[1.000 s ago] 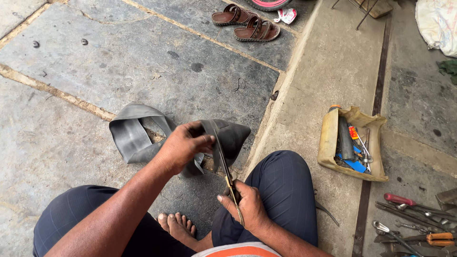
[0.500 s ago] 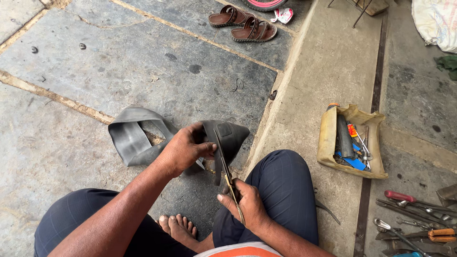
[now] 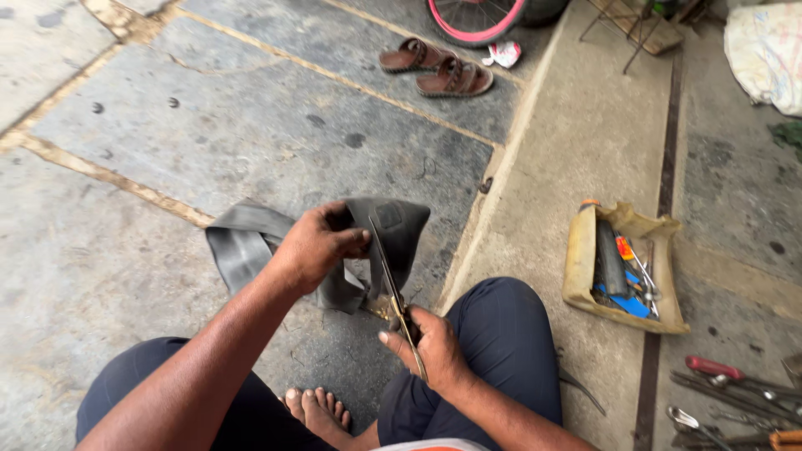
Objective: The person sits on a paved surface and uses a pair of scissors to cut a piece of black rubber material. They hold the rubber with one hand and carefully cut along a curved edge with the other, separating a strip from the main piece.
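While the left hand (image 3: 317, 246) pinches the rubber inner tube (image 3: 251, 246), the right hand (image 3: 426, 347) grips scissors (image 3: 388, 280) cutting into it.

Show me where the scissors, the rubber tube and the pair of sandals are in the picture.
scissors (image 3: 386, 271): head view, on the long blades, above the right hand.
rubber tube (image 3: 238, 246): head view, on the folded grey part, left of the left hand.
sandals (image 3: 455, 78): head view, on the nearer brown sandal, near the wheel.

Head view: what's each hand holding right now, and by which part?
Left hand grips the rubber tube at its folded edge; right hand holds the scissors by the handles.
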